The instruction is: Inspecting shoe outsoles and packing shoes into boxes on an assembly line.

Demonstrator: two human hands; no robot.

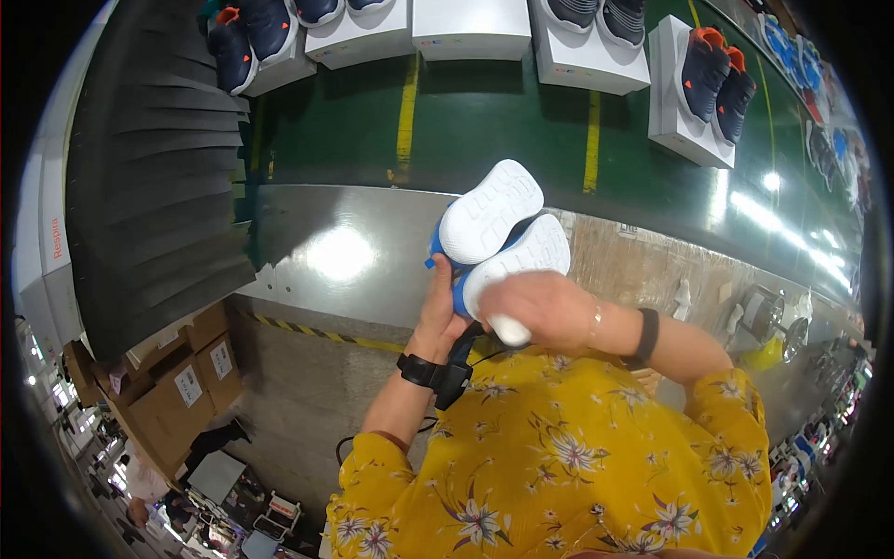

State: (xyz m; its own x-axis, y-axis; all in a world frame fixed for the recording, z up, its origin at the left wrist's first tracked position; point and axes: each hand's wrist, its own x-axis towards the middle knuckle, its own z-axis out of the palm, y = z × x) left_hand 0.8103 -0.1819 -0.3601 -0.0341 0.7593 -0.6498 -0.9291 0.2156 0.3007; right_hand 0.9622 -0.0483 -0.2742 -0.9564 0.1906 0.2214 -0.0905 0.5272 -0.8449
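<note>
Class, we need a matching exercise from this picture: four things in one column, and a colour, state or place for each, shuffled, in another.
Things
1. Blue shoes
2. Conveyor belt
3. Cardboard boxes
4. Shirt

Descriptions
A. lower left of the picture
B. yellow, flower-patterned
C. in the left hand, soles showing
D. green, with yellow lines

Pairs: 1-C; 2-D; 3-A; 4-B

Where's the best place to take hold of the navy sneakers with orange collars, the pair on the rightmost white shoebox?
Probably at the orange collars, coming from above. The navy sneakers sit side by side with their openings up, while the white shoebox blocks them from below. The collars are close together, so one grip might take both.
</note>
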